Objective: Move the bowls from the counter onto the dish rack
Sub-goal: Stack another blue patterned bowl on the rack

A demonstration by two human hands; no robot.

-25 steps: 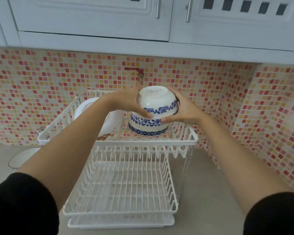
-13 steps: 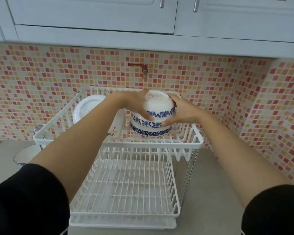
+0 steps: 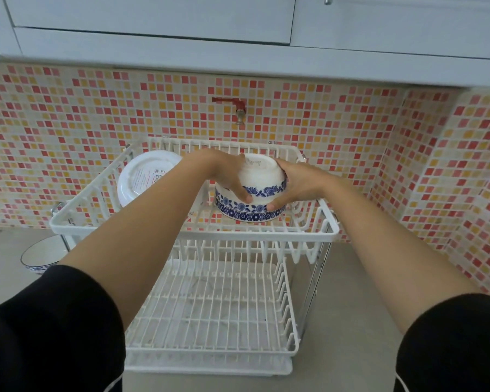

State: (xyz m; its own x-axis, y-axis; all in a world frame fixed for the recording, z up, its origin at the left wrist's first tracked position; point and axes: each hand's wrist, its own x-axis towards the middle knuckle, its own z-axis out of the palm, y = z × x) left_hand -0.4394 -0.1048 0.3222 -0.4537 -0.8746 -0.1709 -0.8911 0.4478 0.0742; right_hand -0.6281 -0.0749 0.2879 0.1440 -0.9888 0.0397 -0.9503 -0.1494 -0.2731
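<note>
A white two-tier dish rack (image 3: 266, 234) stands on the counter against the tiled wall. On its upper tier sits an upside-down blue-and-white bowl (image 3: 249, 213). A second upside-down blue-patterned bowl (image 3: 262, 176) rests nested on top of it. My left hand (image 3: 229, 176) holds this top bowl on its left side and my right hand (image 3: 297, 183) holds it on the right. A white plate (image 3: 142, 176) leans upright in the left of the upper tier. Another blue-rimmed bowl (image 3: 41, 256) stands on the counter to the left of the rack.
The rack's lower tier (image 3: 215, 312) holds nothing. A red tap (image 3: 234, 107) sticks out of the mosaic wall above the rack. White cabinets (image 3: 153, 21) hang overhead. The tiled side wall (image 3: 464, 193) closes in on the right.
Both hands lowered the top bowl down over the bowl on the rack; it now sits deeper on it. My view tilted downward.
</note>
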